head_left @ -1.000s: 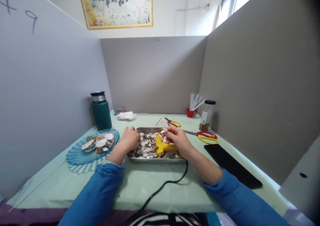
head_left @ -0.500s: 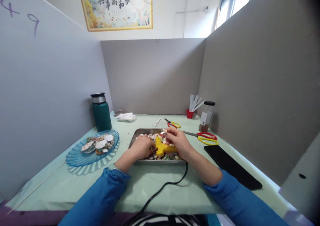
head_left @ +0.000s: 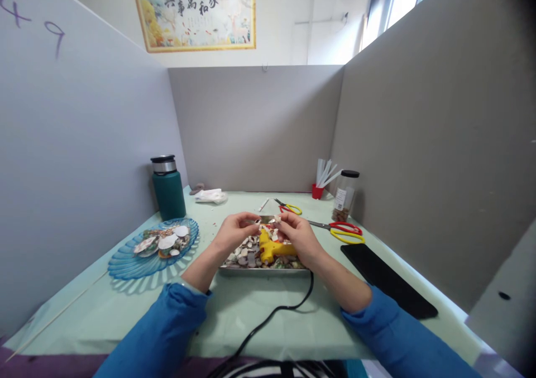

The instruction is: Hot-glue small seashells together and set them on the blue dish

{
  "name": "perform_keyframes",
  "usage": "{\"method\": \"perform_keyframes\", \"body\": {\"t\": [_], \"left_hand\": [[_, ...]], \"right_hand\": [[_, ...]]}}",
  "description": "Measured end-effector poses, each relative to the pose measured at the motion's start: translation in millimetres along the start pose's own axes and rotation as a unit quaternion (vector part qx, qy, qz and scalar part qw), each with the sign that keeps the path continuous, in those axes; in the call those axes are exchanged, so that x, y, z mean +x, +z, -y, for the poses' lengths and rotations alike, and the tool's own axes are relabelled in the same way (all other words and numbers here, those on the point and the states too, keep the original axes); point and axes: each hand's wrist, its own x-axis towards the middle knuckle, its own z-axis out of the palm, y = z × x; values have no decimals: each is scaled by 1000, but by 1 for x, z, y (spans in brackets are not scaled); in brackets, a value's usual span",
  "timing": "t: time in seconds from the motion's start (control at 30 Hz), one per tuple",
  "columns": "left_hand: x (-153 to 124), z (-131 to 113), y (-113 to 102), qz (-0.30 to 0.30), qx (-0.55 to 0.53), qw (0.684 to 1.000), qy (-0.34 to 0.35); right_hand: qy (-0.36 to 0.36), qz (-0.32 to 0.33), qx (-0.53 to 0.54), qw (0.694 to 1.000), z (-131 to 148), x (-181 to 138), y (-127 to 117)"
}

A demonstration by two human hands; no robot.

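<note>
Both hands are raised over the far part of a metal tray filled with small shells and pebble-like bits. My left hand pinches a tiny shell-like piece between thumb and fingertips; its exact kind is too small to tell. A small white shell is held in the fingertips of my right hand. The two pieces are close together but apart. A yellow hot glue gun lies on the shells, partly behind my right hand, its black cord running toward me.
Left of the tray, a blue scalloped plate bears shells and white discs. Behind it stands a green bottle. Rightward are large scissors, a black slab, a lidded jar and a red cup of glue sticks. Small scissors lie behind.
My left hand has come up out of the shells toward my right hand, now with a small piece in its fingertips. My right hand stays nearly where it was, still pinching the white shell.
</note>
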Motion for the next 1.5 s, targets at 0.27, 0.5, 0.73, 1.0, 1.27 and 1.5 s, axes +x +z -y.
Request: {"method": "perform_keyframes", "body": {"t": [0.27,0.5,0.73,1.0,1.27,1.5], "left_hand": [[-7,-9,11,-8,-83,996,35],[-7,-8,12,3,-89,995,47],[-5,0,12,-3,-14,993,113],[-5,5,14,-41,30,990,135],[-4,6,14,-50,69,984,158],[-4,5,13,-50,136,971,193]], "right_hand": [[-29,2,-27,999,-6,3,-1],[-31,-16,-43,998,-6,3,0],[-44,-2,-38,998,-7,3,1],[-49,17,-24,998,-9,3,1],[-57,24,-24,998,-12,4,0],[-57,23,-30,998,-14,6,-1]]}}
